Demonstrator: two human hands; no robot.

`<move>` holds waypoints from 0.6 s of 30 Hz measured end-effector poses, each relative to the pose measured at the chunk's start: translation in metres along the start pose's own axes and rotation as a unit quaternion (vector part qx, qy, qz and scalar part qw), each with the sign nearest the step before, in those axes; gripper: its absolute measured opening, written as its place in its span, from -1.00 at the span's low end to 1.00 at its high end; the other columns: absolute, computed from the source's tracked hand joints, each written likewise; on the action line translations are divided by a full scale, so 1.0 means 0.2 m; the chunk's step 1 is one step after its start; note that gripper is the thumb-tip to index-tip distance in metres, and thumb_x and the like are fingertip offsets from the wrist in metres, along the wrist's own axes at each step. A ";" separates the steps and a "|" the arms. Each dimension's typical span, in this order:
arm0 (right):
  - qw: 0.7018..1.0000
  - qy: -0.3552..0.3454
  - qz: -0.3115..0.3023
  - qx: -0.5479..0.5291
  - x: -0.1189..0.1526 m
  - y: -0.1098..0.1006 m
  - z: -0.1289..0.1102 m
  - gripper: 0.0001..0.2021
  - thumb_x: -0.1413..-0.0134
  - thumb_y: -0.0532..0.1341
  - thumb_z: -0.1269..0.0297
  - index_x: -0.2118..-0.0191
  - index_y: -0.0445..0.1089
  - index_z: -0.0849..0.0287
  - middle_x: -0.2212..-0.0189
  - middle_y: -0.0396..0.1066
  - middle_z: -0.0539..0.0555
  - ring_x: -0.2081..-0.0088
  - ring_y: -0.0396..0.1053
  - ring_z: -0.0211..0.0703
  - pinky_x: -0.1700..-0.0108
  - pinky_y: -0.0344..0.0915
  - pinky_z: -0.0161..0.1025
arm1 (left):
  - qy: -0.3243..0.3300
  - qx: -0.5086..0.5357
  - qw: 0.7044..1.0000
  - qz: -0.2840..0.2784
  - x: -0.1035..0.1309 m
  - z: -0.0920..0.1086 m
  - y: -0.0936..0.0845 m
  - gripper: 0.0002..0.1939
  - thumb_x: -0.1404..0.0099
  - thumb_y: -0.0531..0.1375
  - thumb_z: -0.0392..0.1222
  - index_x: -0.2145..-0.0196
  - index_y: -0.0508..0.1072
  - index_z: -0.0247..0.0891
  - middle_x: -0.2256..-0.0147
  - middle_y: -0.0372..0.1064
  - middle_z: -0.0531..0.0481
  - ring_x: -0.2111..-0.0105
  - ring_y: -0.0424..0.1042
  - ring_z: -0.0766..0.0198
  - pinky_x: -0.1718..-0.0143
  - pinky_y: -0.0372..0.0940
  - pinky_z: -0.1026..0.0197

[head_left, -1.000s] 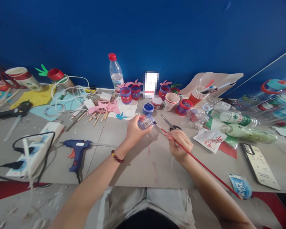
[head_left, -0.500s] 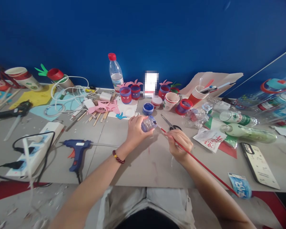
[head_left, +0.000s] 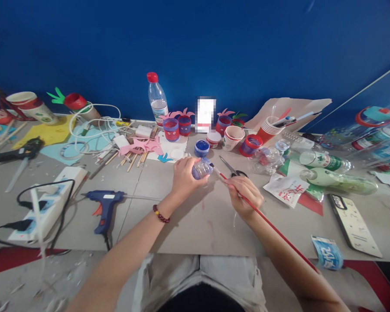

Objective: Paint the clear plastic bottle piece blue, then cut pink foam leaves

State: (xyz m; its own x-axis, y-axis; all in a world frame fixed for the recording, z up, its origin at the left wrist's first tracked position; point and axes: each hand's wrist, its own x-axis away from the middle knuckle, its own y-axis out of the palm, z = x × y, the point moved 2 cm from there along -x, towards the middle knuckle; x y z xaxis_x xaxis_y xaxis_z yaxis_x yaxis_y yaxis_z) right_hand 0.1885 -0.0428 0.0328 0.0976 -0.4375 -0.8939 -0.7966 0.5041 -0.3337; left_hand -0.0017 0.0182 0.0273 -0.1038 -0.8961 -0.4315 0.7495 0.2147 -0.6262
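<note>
In my left hand (head_left: 186,174) is a clear plastic bottle piece (head_left: 201,170), tilted on its side, with bluish-purple paint on it. My right hand (head_left: 246,196) is closed around a long red paintbrush (head_left: 273,225). The brush's dark bristles are at the right rim of the bottle piece. Just behind my left hand stands an open jar of blue paint (head_left: 202,148). Scissors (head_left: 234,167) lie beyond my right hand, partly hidden by it.
Painted cups (head_left: 171,130) with paper leaves line the wall. A blue glue gun (head_left: 106,206) and a power strip (head_left: 48,206) lie on the left. Plastic bottles (head_left: 325,160), a paper cup stack (head_left: 269,130) and a phone (head_left: 354,225) are on the right.
The brush has shifted slightly up and left, its bristles now showing at the rim of the bottle piece instead of inside its opening. Both hands stay nearly in place.
</note>
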 end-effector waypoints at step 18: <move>0.998 0.010 -0.054 -0.020 -0.03 0.00 -0.02 -0.82 -0.18 0.16 0.56 0.25 0.43 0.14 0.46 0.46 0.05 0.42 0.40 -0.14 0.34 0.40 -0.15 | -0.017 0.001 1.000 0.003 0.00 -0.01 -0.01 -0.55 -0.01 0.41 -0.14 0.15 0.37 -0.15 0.16 0.49 -0.03 0.09 0.45 0.03 -0.08 0.22 -0.04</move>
State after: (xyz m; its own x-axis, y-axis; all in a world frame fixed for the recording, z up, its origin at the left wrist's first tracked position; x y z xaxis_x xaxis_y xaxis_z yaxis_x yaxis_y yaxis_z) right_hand 0.1860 -0.0439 0.0387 0.1727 -0.5018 -0.8475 -0.8059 0.4228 -0.4145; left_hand -0.0048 0.0196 0.0266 -0.0776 -0.9072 -0.4135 0.7512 0.2194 -0.6225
